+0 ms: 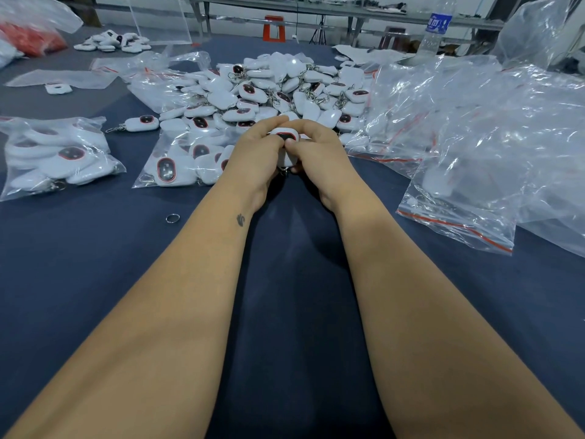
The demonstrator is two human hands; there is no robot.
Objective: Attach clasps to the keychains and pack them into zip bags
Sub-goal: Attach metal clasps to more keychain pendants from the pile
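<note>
Above dark cloth, left hand [257,153], right hand [318,155], gripping glossy rounded white keychain [286,136]

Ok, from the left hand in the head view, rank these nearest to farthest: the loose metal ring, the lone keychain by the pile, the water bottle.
From the left hand:
1. Metal ring, near left on the table.
2. Lone keychain, farther left, beside the pile.
3. Water bottle, far right, at the back.

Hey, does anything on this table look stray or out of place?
Yes: a small loose metal ring lies alone on the dark blue table, apart from the pile of white keychains. Nothing looks spilled or damaged.
</note>
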